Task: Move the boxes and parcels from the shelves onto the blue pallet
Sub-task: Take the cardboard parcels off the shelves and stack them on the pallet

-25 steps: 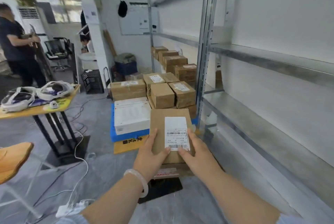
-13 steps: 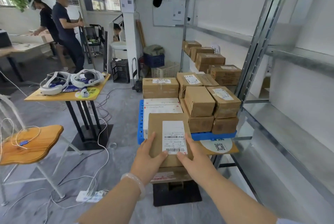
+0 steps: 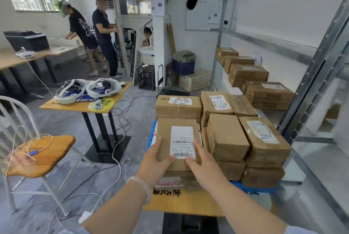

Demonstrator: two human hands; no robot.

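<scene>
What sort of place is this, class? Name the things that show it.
Probably a delivery storeroom or sorting room: metal shelves holding cardboard boxes, more labelled boxes stacked on a blue pallet, and a left hand and right hand holding another parcel.

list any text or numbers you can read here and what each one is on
Held parcel: white barcode label, print too small to read.
Rear box: handwritten digits on its label, perhaps "2826", not certain.
Right front box: handwriting on its label, upside down, not legible.
Yellow board: large black Chinese characters, upside down, partly hidden by the arms.
Other box labels: blurred.
</scene>
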